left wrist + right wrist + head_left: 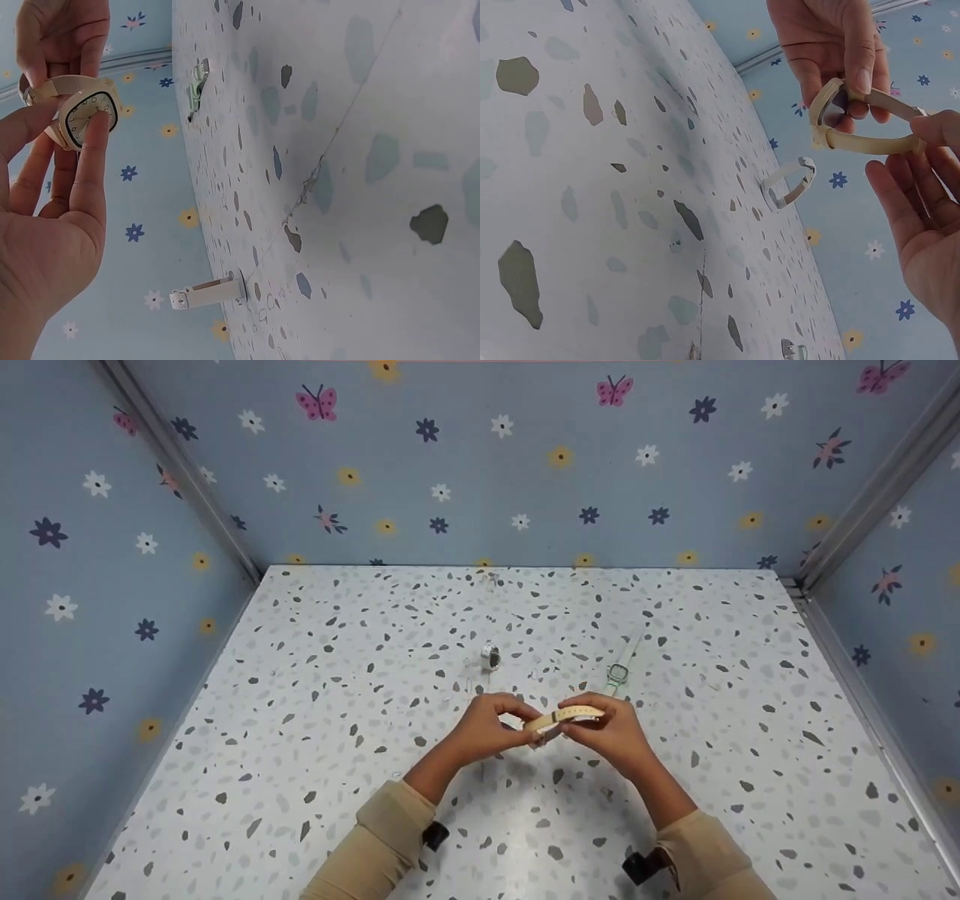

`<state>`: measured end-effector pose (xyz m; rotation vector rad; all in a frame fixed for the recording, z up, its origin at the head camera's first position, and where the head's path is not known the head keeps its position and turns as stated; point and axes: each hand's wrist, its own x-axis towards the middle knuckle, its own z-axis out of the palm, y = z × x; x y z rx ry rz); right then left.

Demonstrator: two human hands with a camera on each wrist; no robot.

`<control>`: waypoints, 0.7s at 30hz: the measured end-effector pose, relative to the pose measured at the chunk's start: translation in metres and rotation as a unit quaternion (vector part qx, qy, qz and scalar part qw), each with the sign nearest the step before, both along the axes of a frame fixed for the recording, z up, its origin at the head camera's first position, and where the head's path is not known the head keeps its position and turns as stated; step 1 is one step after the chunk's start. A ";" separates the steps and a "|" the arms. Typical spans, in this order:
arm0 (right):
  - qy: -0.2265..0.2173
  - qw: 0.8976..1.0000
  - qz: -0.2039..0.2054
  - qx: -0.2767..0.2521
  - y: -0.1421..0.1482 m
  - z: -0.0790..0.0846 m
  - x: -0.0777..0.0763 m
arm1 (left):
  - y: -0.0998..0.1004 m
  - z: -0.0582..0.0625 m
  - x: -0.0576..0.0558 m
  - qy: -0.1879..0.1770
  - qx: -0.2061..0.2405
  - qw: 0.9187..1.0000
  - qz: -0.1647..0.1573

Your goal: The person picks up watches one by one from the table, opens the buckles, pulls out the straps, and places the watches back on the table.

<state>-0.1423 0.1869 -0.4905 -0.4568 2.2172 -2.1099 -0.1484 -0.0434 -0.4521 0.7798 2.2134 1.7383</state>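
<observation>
Cream squarish watch (pixel 78 118), strap (pixel 871 145) perhaps leather, pinched by left hand (pixel 489 730), right hand (pixel 617 733).

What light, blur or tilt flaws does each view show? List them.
Head view: glare whitens the speckled table low in the centre, a soft shadow lies below the cream watch, and the far strap of the green watch nearly fades out; left wrist view: tipped sideways, though the dial shows markings; right wrist view: tipped too, the table duller grey.
</observation>
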 end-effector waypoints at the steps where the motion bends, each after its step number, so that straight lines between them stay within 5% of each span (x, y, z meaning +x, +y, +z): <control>1: 0.004 1.000 0.003 0.000 0.001 0.000 0.000 | 0.000 0.000 0.000 -0.003 0.000 1.000 -0.002; 4: 0.012 1.000 0.011 0.001 0.002 -0.001 0.000 | -0.001 -0.001 -0.001 -0.017 0.003 1.000 -0.005; 12: 0.006 1.000 -0.003 0.000 0.002 -0.001 0.001 | 0.000 -0.033 -0.013 -0.039 0.015 0.999 0.003; 21: 0.017 1.000 -0.009 0.011 0.002 0.000 0.002 | -0.003 -0.035 -0.014 -0.031 0.002 0.999 0.012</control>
